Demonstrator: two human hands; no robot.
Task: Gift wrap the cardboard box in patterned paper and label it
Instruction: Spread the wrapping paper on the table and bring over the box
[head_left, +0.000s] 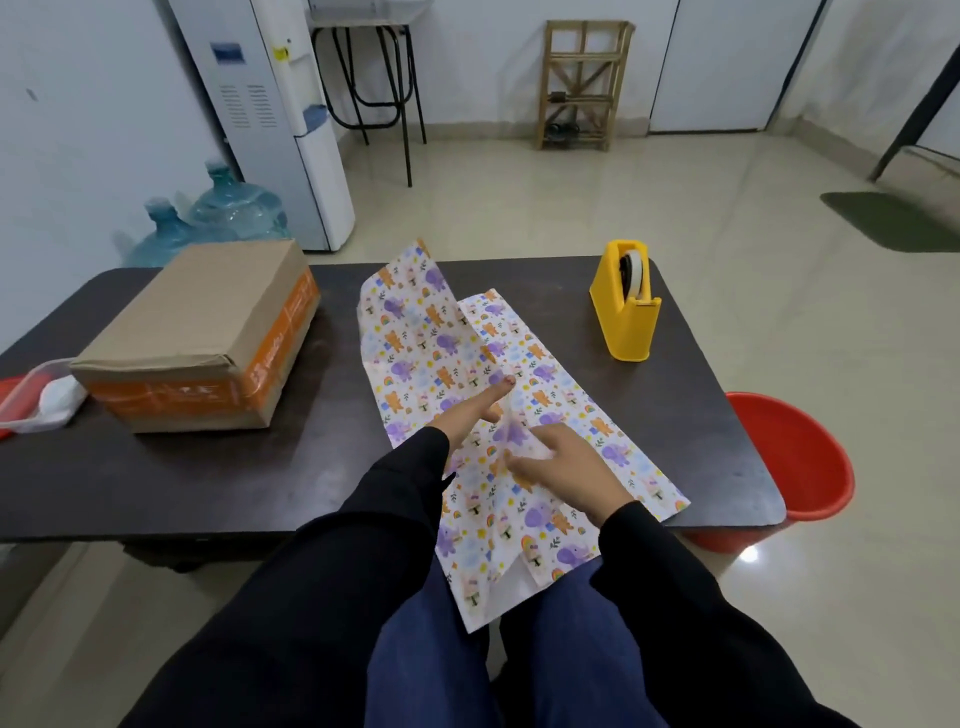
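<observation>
Grip: right hand (563, 465) pinches a raised fold of the patterned paper (415, 322), left hand (467, 415) flat, fingers straight against it; sheet looks thin, floppy and crease-prone, draped over the counter (208, 467) near edge, best held by its edges; cardboard box (197, 322) stiff, far left.

Wide bare stretch of dark table (208, 467) at the near left, easy passage there. Behind it the cardboard box (197, 332) bulks up, with a plastic container (36, 400) just beside its left corner. A free strip runs between the box and the patterned paper (467, 364). The paper's far flap stands raised, barring a low reach across the middle. On the right, the yellow tape dispenser (626, 306) stands upright near the far corner, with open tabletop in front of it. A red bucket (795, 467) crowds the floor at the table's right end.
</observation>
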